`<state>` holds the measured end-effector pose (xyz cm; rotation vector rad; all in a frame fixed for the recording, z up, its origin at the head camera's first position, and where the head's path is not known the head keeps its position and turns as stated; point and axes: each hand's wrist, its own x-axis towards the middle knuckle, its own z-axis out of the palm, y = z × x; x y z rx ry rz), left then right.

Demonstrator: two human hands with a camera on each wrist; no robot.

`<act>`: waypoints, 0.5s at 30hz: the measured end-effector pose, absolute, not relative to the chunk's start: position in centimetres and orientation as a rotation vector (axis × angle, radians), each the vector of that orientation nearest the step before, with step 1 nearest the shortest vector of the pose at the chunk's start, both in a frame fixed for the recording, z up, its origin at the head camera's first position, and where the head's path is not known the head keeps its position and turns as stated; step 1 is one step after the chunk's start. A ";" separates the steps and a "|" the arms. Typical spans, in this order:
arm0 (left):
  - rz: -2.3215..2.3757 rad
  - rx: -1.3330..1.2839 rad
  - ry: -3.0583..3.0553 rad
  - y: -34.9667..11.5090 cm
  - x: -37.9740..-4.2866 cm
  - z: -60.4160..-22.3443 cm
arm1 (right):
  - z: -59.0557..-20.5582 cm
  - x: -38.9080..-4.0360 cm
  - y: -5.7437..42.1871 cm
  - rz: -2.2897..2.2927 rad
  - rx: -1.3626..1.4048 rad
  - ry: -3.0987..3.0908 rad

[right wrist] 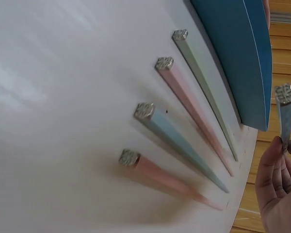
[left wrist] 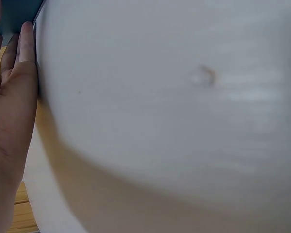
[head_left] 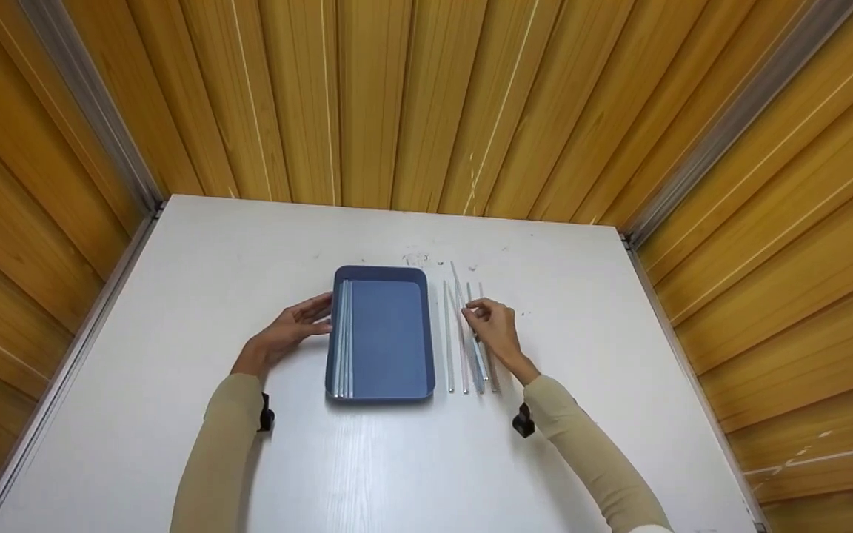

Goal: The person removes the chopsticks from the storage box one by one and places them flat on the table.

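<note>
My right hand [head_left: 494, 326] pinches a light blue chopstick [right wrist: 285, 119] between thumb and fingers, its silver patterned end raised in the right wrist view. Below it on the table lie a pale green chopstick [right wrist: 207, 87], a pink one [right wrist: 191, 103], another light blue one [right wrist: 177, 143] and a second pink one [right wrist: 167, 177], all roughly side by side. To their left is a blue rectangular tray [head_left: 389, 340] with several chopsticks [head_left: 345, 340] lined up along its left wall. Against that wall's outside, my left hand [head_left: 289, 329] rests with fingers extended.
Everything lies on a white table [head_left: 367, 466] with a few dark marks [head_left: 417, 259] beyond the tray. Wood-patterned walls [head_left: 367, 104] enclose its back and sides, with grey metal posts [head_left: 737, 126] in the corners.
</note>
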<state>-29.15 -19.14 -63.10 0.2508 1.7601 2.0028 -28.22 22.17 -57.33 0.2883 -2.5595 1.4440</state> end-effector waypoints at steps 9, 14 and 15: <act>1.989 0.259 1.763 -19.2 -29.1 -63.0 | -57.7 -27.8 25.5 1.477 0.128 -2.569; 1.978 0.259 1.765 -19.3 -29.0 -62.9 | -58.0 -27.7 26.8 1.447 0.057 -2.597; 1.976 0.262 1.767 -19.3 -29.0 -62.9 | -58.2 -27.7 27.0 1.442 0.046 -2.599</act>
